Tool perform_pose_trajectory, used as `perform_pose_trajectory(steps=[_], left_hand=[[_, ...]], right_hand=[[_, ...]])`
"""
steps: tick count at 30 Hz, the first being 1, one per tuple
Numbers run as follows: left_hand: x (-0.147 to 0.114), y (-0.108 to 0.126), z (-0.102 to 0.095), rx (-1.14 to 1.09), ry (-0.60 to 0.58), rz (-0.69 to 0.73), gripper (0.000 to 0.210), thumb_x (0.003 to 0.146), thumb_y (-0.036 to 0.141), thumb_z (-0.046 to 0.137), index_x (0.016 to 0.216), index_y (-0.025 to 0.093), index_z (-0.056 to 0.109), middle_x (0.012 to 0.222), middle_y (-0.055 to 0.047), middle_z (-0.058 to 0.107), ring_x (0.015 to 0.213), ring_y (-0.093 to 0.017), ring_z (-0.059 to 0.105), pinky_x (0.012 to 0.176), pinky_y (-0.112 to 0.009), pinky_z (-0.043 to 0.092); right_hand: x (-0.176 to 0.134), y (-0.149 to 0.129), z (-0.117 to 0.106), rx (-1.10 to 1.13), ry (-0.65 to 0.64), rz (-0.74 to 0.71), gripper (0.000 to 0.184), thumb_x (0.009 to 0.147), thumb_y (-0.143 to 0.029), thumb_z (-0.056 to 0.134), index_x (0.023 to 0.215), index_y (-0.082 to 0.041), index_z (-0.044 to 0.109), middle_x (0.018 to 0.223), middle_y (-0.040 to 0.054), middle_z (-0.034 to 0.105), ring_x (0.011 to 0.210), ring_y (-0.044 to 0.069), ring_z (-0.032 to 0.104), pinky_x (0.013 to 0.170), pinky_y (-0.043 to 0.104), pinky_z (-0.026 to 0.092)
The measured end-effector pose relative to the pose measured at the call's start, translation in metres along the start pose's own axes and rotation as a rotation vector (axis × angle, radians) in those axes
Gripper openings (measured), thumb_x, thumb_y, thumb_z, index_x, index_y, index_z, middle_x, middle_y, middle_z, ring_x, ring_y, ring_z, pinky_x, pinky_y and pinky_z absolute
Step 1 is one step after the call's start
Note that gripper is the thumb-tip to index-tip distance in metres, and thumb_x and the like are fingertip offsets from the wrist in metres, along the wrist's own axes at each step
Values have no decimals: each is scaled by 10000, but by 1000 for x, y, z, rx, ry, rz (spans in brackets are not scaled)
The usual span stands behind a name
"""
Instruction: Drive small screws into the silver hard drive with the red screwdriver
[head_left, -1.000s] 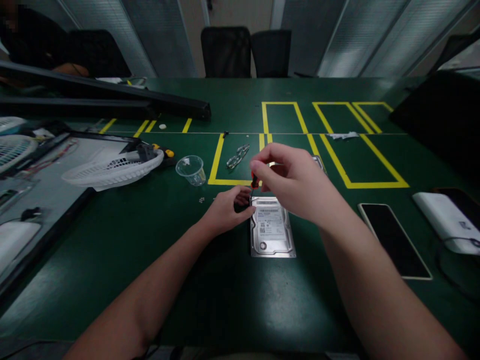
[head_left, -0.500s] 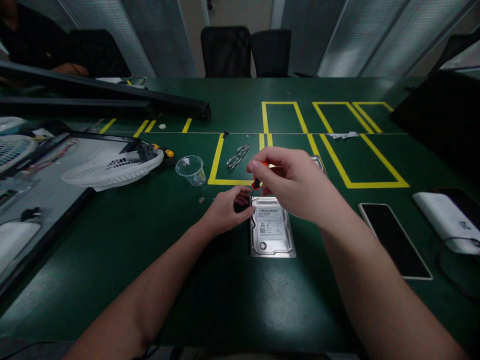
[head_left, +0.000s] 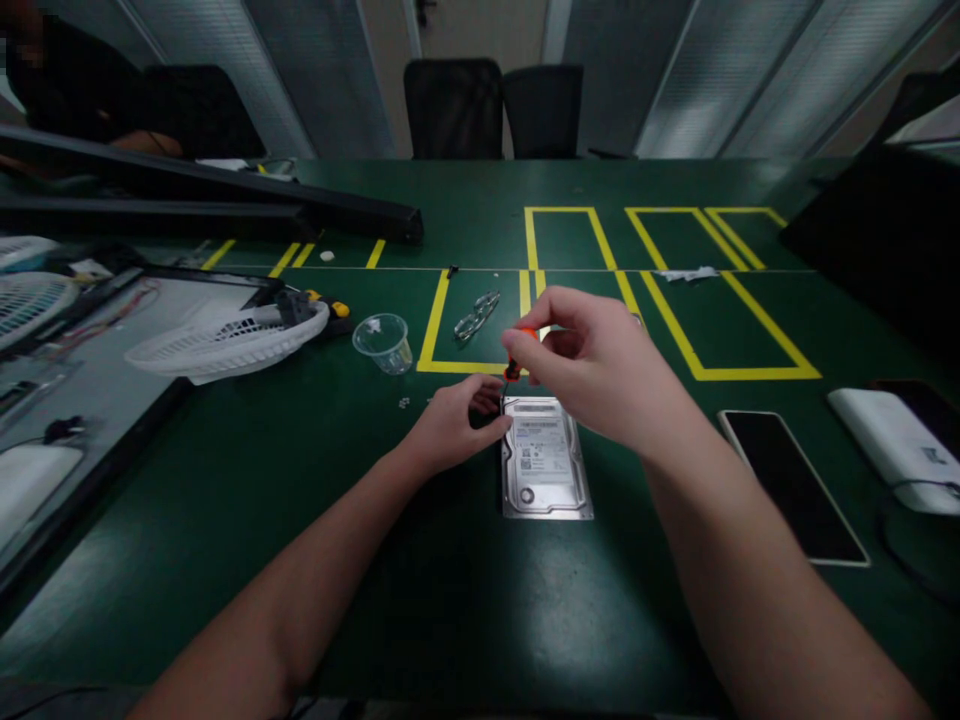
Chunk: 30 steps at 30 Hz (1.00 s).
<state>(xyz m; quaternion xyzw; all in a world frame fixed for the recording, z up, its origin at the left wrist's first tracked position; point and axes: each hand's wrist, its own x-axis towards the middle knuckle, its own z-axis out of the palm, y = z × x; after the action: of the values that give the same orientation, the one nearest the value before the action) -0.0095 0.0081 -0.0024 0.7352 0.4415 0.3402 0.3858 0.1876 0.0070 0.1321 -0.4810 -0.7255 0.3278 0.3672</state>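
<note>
Right grip: the right hand (head_left: 600, 375) has its fingertips pressed together around the red-orange handle of a small screwdriver (head_left: 514, 362), held nearly upright just above centre frame.
Left grip: the left hand (head_left: 450, 428) is curled against the upper left corner of the hard drive (head_left: 545, 458); its fingers hide whatever they touch, so I cannot tell if they pinch anything.
Key relation: the screwdriver's tip points down at the drive's far left corner, directly below the right hand's pinch and just beside the left fingers; both hands meet at that corner, the left one lower.
Hard drive: lies flat, label up, at centre frame, long axis running from near to far, near end clear of both hands.
Table (head_left: 450, 600): dark green with yellow taped boxes.
Phone (head_left: 791, 485): dark slab, flat, right of the drive and well apart from it.
White box (head_left: 892, 445): at the right edge, with a cable beside it.
Loose bits (head_left: 403, 402): small pale specks on the table left of the left hand.
Plastic cup (head_left: 383, 341): clear, upright, left of centre; contents too small to tell.
Fan grille (head_left: 225, 340): white, dished, at mid-left, a tool resting at its far rim.
Metal clip (head_left: 475, 313): inside the nearest taped box, beyond the hands.
Far side: two dark chairs (head_left: 491, 105) at top centre; another person at upper left.
</note>
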Motion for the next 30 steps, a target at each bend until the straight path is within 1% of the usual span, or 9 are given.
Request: perform_pose_trajectory(steps=[3, 7, 12, 18, 21, 23, 25, 28, 30], left_hand=[[0, 0, 0, -1, -3, -2, 383, 899, 290, 799, 1231, 161, 659, 1124, -100, 781, 985, -221, 757, 910, -410, 653], [0, 1, 0, 0, -7, -19, 411, 897, 293, 800, 1257, 154, 658, 1132, -108, 784, 984, -225, 758, 916, -419, 652], [0, 0, -2, 9, -8, -12, 453, 902, 304, 797, 1300, 147, 649, 1157, -116, 780, 996, -230, 761, 921, -427, 654], [0, -2, -1, 6, -6, -8, 442, 901, 294, 798, 1292, 149, 653, 1143, -111, 787, 983, -224, 764, 920, -421, 658], [0, -1, 0, 10, -3, -3, 429, 898, 277, 797, 1282, 153, 654, 1132, -103, 791, 975, -219, 765, 914, -412, 658], [0, 0, 0, 12, 1, -2, 410, 896, 273, 797, 1263, 158, 656, 1131, -101, 790, 982, -220, 766, 913, -406, 658], [0, 0, 0, 20, -1, -5, 382, 900, 277, 795, 1241, 168, 662, 1122, -97, 791, 984, -221, 769, 910, -399, 658], [-1, 1, 0, 39, -3, 3, 349, 904, 288, 794, 1208, 177, 664, 1090, -85, 794, 963, -219, 772, 903, -396, 657], [-1, 0, 0, 47, 2, 8, 336, 902, 297, 797, 1186, 176, 664, 1080, -84, 792, 954, -218, 770, 900, -396, 656]], right_hand=[[0, 2, 1, -9, -6, -22, 149, 987, -292, 726, 890, -203, 655, 658, -31, 602, 542, 126, 513, 512, 307, 329], [1, 2, 1, 62, -55, -113, 65, 1025, -223, 660, 993, -181, 699, 937, 31, 713, 742, 160, 636, 637, 326, 446], [3, -1, 0, 35, -85, -92, 178, 1078, -279, 619, 966, -179, 714, 839, 19, 672, 750, 179, 621, 664, 350, 424], [4, 6, 1, 57, -108, -95, 210, 1104, -212, 507, 1122, -168, 711, 919, 47, 695, 854, 203, 657, 735, 362, 458], [3, 7, 2, 38, -96, -100, 214, 1097, -195, 503, 1147, -174, 710, 960, 60, 711, 873, 209, 662, 736, 366, 466], [2, 6, 2, 32, -81, -89, 154, 1080, -225, 560, 1100, -182, 707, 966, 55, 718, 826, 196, 656, 686, 354, 455], [0, 3, 2, 22, -65, -74, 102, 1045, -282, 649, 1015, -193, 688, 862, 23, 694, 699, 167, 612, 599, 335, 413], [-1, 1, 2, -13, -29, -48, 150, 983, -304, 734, 913, -210, 640, 656, -39, 589, 550, 136, 518, 511, 318, 344], [-1, 2, 2, -11, -9, -59, 137, 967, -271, 737, 911, -211, 627, 657, -43, 594, 544, 133, 522, 508, 313, 351]])
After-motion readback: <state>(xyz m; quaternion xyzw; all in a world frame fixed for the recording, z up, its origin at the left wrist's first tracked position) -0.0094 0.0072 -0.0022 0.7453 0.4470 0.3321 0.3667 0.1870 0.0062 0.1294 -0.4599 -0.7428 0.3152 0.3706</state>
